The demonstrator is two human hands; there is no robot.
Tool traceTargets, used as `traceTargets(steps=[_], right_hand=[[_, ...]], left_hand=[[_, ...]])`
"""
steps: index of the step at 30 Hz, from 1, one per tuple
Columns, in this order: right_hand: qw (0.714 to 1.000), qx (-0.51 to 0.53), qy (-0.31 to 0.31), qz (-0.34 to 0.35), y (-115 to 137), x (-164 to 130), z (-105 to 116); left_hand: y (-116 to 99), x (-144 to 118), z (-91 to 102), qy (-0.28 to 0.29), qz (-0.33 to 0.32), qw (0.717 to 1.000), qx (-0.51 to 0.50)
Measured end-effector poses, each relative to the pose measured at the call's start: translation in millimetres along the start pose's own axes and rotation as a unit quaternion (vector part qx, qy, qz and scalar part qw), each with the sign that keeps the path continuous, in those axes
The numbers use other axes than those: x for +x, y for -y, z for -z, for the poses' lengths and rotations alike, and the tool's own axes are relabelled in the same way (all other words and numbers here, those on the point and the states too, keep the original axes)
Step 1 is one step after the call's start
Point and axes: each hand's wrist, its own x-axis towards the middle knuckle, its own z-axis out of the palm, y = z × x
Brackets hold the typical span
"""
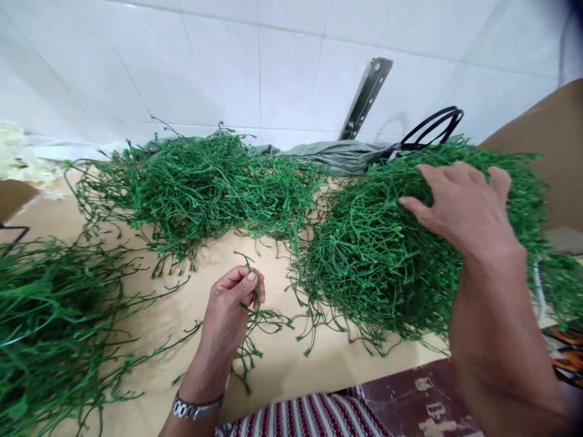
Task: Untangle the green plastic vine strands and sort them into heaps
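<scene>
My left hand (237,291), with a metal watch at the wrist, pinches a thin green artificial plant stem (250,267) between thumb and fingers. Its branching ends hang below the hand over the tan table (282,364). On the right, my right hand (469,200) reaches over a large heap of green artificial stems (373,255). Its fingers are spread and the thumb points left, and I see nothing held in it. Whether the fingertips touch the heap is hard to tell.
Another pile of stems (195,182) lies along the back, and a third bunch (50,328) at the left. Behind are a grey-green cloth (337,155), black looped straps (432,127) and a metal bracket (367,97) by the tiled wall. Brown cardboard (546,152) stands at right.
</scene>
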Motion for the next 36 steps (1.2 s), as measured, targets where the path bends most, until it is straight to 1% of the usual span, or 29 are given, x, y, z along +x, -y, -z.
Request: traceTargets(steps=[1,2,3,4,5,7,9,10,11,12,13,14,15,16,17,18,19,20,23,25,26,29,31,34,36], right_hand=[[0.999,0.009,0.047,0.013,-6.6,-0.5,-2.2],[0.996,0.027,0.077,0.025,-11.7,-2.4,-1.6],[0.994,0.049,0.091,0.038,-14.9,-5.0,1.9],[0.992,0.070,0.091,0.054,-16.0,-7.7,7.8],[0.990,0.090,0.080,0.070,-14.3,-10.5,15.4],[0.989,0.122,0.021,0.085,-1.2,-16.3,31.7],[0.980,0.177,-0.045,0.073,25.6,-24.5,43.1],[0.972,0.221,-0.034,0.066,43.5,-30.3,45.1],[0.953,0.291,-0.040,0.078,63.3,-37.4,44.5],[0.917,0.383,0.002,0.108,84.1,-45.5,41.3],[0.877,0.449,0.084,0.148,105.0,-54.5,36.2],[0.841,0.486,0.158,0.178,124.7,-63.6,29.7],[0.807,0.513,0.224,0.186,142.6,-72.5,22.7],[0.770,0.544,0.277,0.184,157.7,-80.6,15.9],[0.736,0.574,0.311,0.178,169.8,-87.7,10.0],[0.709,0.600,0.332,0.164,178.8,-93.5,5.4],[0.689,0.624,0.340,0.147,185.0,-98.0,2.3],[0.676,0.644,0.337,0.125,188.7,-101.2,0.7],[0.659,0.680,0.315,0.062,191.1,-105.8,1.2],[0.642,0.698,0.316,0.035,190.7,-107.1,2.3],[0.629,0.706,0.325,0.023,191.0,-107.9,2.5],[0.576,0.732,0.363,-0.028,194.7,-111.6,0.9],[0.552,0.747,0.363,-0.071,198.7,-115.1,-0.8],[0.520,0.774,0.326,-0.157,205.4,-120.8,-2.7],[0.481,0.793,0.302,-0.219,209.7,-123.4,-3.0]], left_hand=[[0.2,0.2,-0.2,0.001,0.000,1.000,0.001],[0.5,0.7,-0.2,0.003,0.001,1.000,0.001],[0.9,1.3,-0.1,0.005,0.001,1.000,0.000],[1.4,2.0,0.0,0.007,0.001,1.000,-0.001],[1.8,2.4,0.0,0.007,0.000,1.000,-0.003],[2.0,2.6,-0.5,0.003,-0.004,1.000,-0.006],[1.1,1.6,-1.9,0.003,-0.009,1.000,-0.006],[0.2,0.8,-2.7,0.006,-0.011,1.000,-0.007],[-0.9,-0.1,-3.6,0.011,-0.014,1.000,-0.007],[-2.1,-1.1,-4.4,0.015,-0.016,1.000,-0.007],[-3.3,-2.1,-5.0,0.019,-0.019,1.000,-0.008],[-4.3,-3.1,-5.5,0.022,-0.024,0.999,-0.008],[-5.3,-4.0,-5.7,0.024,-0.029,0.999,-0.007],[-6.0,-4.8,-5.8,0.026,-0.033,0.999,-0.004],[-6.6,-5.4,-5.6,0.029,-0.036,0.999,-0.003],[-7.0,-5.8,-5.2,0.033,-0.038,0.999,-0.003],[-7.3,-6.0,-4.6,0.037,-0.040,0.999,-0.002],[-7.6,-6.0,-3.7,0.041,-0.041,0.998,0.002],[-8.5,-5.7,-0.8,0.038,-0.067,0.997,0.030],[-7.9,-5.6,0.4,0.032,-0.086,0.994,0.052],[-6.8,-5.4,0.4,0.032,-0.087,0.994,0.061],[0.3,-3.0,-3.0,0.026,-0.086,0.993,0.071],[6.3,0.0,-6.6,-0.006,-0.110,0.992,0.066],[11.5,3.9,-10.1,-0.061,-0.175,0.980,0.079],[11.7,4.3,-9.1,-0.082,-0.211,0.969,0.100]])
